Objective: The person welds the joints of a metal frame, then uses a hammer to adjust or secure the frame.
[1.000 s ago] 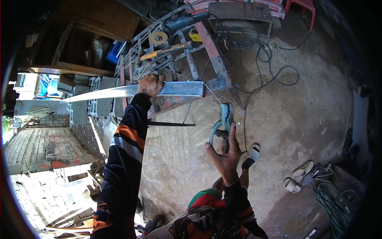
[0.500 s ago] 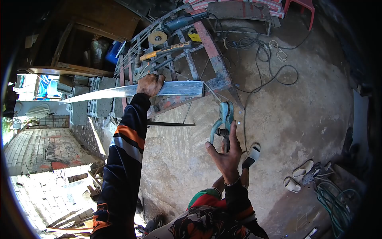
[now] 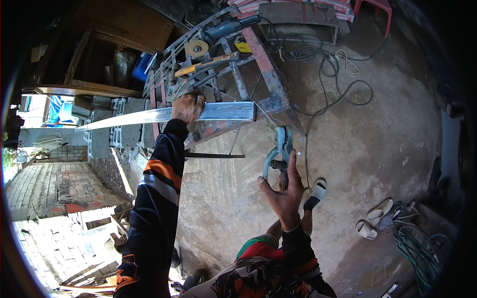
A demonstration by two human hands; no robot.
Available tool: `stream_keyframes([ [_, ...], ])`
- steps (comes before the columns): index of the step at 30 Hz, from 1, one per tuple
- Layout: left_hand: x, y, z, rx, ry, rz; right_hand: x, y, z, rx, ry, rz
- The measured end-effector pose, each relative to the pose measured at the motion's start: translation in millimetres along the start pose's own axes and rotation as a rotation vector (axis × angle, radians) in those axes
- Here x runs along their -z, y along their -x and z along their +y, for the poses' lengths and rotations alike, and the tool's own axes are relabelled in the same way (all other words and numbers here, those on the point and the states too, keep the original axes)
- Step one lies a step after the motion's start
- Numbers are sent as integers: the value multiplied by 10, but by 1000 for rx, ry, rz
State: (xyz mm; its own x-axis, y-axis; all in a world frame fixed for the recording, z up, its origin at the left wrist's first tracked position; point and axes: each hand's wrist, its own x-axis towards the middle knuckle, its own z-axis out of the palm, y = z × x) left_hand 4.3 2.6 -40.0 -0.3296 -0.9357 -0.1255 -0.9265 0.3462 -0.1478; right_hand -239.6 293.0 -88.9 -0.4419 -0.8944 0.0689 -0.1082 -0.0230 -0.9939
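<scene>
My left hand [image 3: 188,108] is closed over the top of a long silvery rectangular metal tube [image 3: 226,111], which lies across the near side of a steel frame table [image 3: 267,62]. The tube's end sticks out to the right of that hand. My right hand [image 3: 288,196] is around a teal clamp [image 3: 283,140] with a curved frame and a dark threaded screw [image 3: 278,164]. Its thumb and index finger are spread on either side of the clamp; the other fingers are mostly hidden. The clamp is just beyond the tube's right end, apart from it.
On the table lie an angle grinder [image 3: 223,31], a hammer with a yellow handle [image 3: 206,64] and several thin rods. Black cable [image 3: 325,74] coils over the concrete floor. Concrete blocks [image 3: 130,119] stand at left. Slippers [image 3: 373,218] and a green hose [image 3: 417,258] lie at right.
The whole view has shifted very slightly. Both hands, the tube and the clamp keep nearly the same positions relative to one another.
</scene>
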Motion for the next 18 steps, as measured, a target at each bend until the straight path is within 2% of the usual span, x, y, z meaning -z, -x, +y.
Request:
stream_keyframes([
  [2,-8,-10,-19,-24,1,4,1,-9,6,-3,24,-21],
  [4,13,-13,-30,-157,-211,-48,-14,-21,8,64,-1,24],
  [7,0,-34,-39,-179,-245,-56,1,1,0,7,32,-3],
  [18,62,-17,25,-192,-282,-84,41,-15,7,41,52,-8],
])
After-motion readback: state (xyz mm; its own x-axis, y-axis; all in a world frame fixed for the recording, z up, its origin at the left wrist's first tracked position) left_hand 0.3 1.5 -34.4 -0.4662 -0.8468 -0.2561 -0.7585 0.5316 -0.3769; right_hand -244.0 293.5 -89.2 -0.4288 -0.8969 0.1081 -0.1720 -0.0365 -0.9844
